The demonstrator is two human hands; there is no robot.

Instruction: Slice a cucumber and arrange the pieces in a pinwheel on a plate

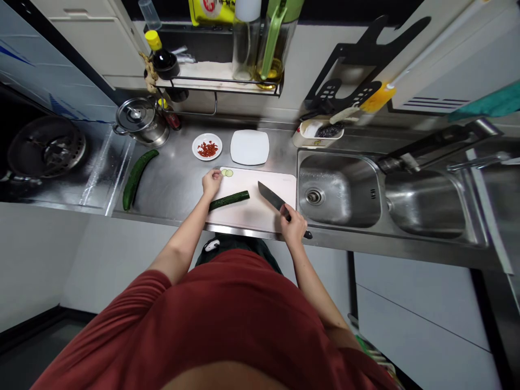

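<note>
My right hand [293,224] is wrapped round the dark handle of a kitchen knife [271,195]. Its broad blade points up and left over the right part of a pale cutting board [264,215]. At the board's upper left corner, the fingers of my left hand [212,184] are pinched together at the edge of thin cucumber slices [229,173]. Below that hand lies a cut length of cucumber [229,200], its left end partly hidden by my left forearm.
A whole cucumber [137,179] lies left on the steel counter. Behind the board are a plate of red chopped pieces [207,149] and a white square plate [249,147]. A lidded pot [141,121] stands back left; a double sink [341,187] adjoins the board's right.
</note>
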